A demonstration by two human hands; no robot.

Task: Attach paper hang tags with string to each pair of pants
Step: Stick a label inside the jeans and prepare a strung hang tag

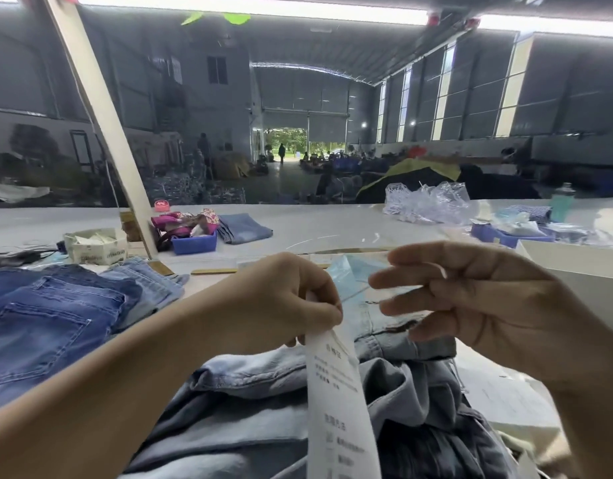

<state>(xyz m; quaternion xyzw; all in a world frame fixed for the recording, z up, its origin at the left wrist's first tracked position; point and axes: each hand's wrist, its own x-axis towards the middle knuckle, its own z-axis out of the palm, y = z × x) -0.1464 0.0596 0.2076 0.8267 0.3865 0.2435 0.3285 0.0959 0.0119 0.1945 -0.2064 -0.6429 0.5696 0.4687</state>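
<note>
Two hands worked above a crumpled pair of pale blue-grey denim pants (263,371) heaped nearest the camera. The left hand (284,299) gripped the top of a long white printed paper hang tag (336,392), fingers curled round it; the tag hung down over the pants. The right hand (478,302) was level with it and just beside, fingers extended and loosely bent; a thin pale string (358,294) appeared to run between the hands, but whether the right fingers pinched it could not be told. The tag did not yet look fastened to the pants, so this pair was judged mid-step.

To the left lay a stack of folded blue jeans (56,319) on the white worktop (298,229); whether they carried tags was not visible. Farther back were a blue plastic bin (194,244), one folded pair of light jeans (244,228) and crumpled clear plastic bags (426,202).
</note>
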